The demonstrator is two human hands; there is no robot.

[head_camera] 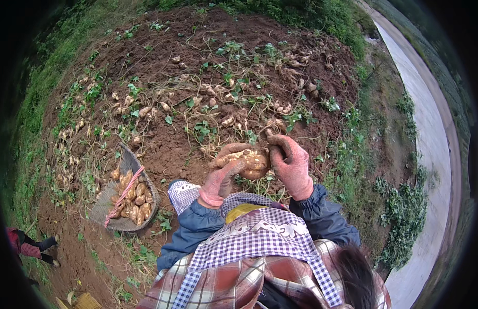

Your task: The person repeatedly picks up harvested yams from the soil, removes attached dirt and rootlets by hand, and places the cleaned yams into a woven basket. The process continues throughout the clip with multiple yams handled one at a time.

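My left hand (223, 175), in a soiled pink work glove, grips a large knobbly sweet potato (256, 164) in front of my apron. Patches of pale flesh or scraped skin show along its top. Close against the tuber's right end is my right hand (291, 164), gloved the same way, with its fingers curled. Whether something thin is pinched in those fingers is hard to make out. To my left, a woven basket (102, 206) with a pink twisted handle (125, 197) holds several sweet potatoes (136, 202).
Dug sweet potatoes (208, 89) and cut vines (202, 131) lie scattered over brown soil (161, 158) ahead. Another person's legs (34, 247) show at the far left. A yellow woven container (86, 301) sits at the lower left. Along the right runs a pale paved strip (428, 127).
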